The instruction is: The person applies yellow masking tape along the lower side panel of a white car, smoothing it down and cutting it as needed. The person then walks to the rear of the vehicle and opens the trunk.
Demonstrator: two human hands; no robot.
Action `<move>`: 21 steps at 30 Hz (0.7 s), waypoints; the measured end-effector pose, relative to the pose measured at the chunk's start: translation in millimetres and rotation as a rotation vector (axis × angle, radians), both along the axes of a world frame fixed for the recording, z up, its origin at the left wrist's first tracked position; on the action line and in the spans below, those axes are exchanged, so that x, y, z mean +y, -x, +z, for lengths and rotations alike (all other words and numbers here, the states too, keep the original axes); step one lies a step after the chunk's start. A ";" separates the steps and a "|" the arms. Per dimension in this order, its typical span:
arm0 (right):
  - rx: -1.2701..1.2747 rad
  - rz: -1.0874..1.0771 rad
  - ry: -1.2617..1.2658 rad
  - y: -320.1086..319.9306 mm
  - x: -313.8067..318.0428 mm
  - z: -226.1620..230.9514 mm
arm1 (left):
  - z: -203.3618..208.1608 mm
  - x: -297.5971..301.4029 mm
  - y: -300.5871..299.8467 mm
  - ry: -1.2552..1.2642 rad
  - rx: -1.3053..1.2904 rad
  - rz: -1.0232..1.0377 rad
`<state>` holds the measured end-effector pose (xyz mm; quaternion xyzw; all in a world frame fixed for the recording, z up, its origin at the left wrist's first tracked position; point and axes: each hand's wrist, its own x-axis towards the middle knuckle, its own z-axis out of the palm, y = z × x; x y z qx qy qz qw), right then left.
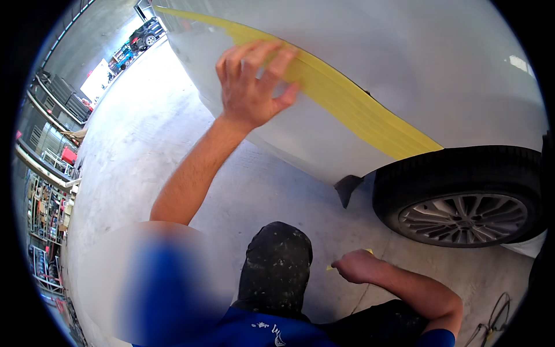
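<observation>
My left hand [248, 87] reaches up to the light-coloured car body panel [404, 52]. Its fingers are spread, and the fingertips lie at the upper edge of a wide band of yellow masking tape [347, 110]. The band runs along the panel from the far left down to the wheel arch and broadens toward the wheel. Low at the right, my right hand [354, 267] is closed, with bits of yellow tape showing on both sides of the fist. Whether that tape is a roll or a loose piece is hidden by the fingers.
The car's wheel [462, 202] stands at the right, with a dark mud flap [348, 189] beside its arch. A dark cable [494, 321] lies on the concrete floor [133, 133]. Loaded shelves [49, 208] line the left side. A dark vehicle [147, 33] is parked far off.
</observation>
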<state>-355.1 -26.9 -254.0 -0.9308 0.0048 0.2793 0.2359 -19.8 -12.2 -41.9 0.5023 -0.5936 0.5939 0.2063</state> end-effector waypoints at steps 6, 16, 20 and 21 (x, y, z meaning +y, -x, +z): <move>0.024 -0.002 0.004 -5.9 -0.7 2.3 | -42.6 -10.2 26.6 -0.056 0.238 -0.101; 0.074 -0.048 -0.021 -4.9 2.4 -3.3 | -51.7 -18.7 40.4 -0.118 0.067 -0.085; 0.044 -0.039 -0.026 -6.2 -0.8 -0.7 | -25.3 1.5 -12.2 -0.040 0.150 0.007; 0.033 -0.036 -0.025 -5.3 -2.0 -6.6 | -18.4 3.6 -22.0 -0.018 0.146 -0.005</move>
